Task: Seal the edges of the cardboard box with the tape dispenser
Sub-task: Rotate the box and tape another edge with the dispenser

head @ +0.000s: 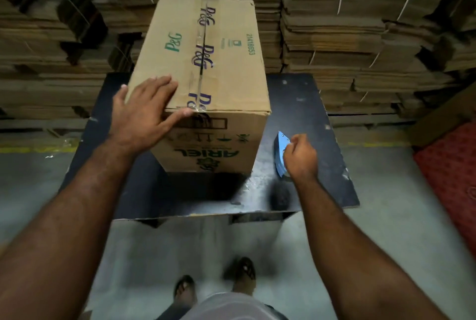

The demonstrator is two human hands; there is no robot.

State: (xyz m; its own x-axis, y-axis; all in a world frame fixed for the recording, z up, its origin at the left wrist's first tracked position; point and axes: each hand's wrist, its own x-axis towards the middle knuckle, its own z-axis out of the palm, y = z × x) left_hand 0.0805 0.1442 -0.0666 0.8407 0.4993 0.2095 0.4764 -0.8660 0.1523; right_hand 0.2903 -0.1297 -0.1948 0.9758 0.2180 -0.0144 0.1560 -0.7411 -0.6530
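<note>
A tall corrugated cardboard box [206,82], matte brown with softened, slightly dented corners and green "P&G" and "ARIEL" printing, stands on a low black table [304,103] whose dark top is scuffed and flecked with pale marks. A strip of glossy clear tape [203,49] printed with purple "P&G" logos runs along the centre seam of the box's top face and folds over the near edge onto the front wall. The left hand [146,111] lies flat on the near left corner of the top, fingers straight and spread, the thumb stretched along the near edge with its tip touching the tape where it turns down. To the right of the box, apart from it, the right hand [300,156] is curled in a fist round a blue plastic tape dispenser [280,155], a flat, pointed wedge shape that rests low on the table top; the box sits between the two hands, nearer the left. Behind the table rise stacks of flattened cardboard sheets [360,36], rough-edged and bound with thin white straps. The floor [386,216] is smooth grey concrete, and a red patterned mat [453,173] lies at the right. Two feet in sandals [244,273] show at the bottom.
</note>
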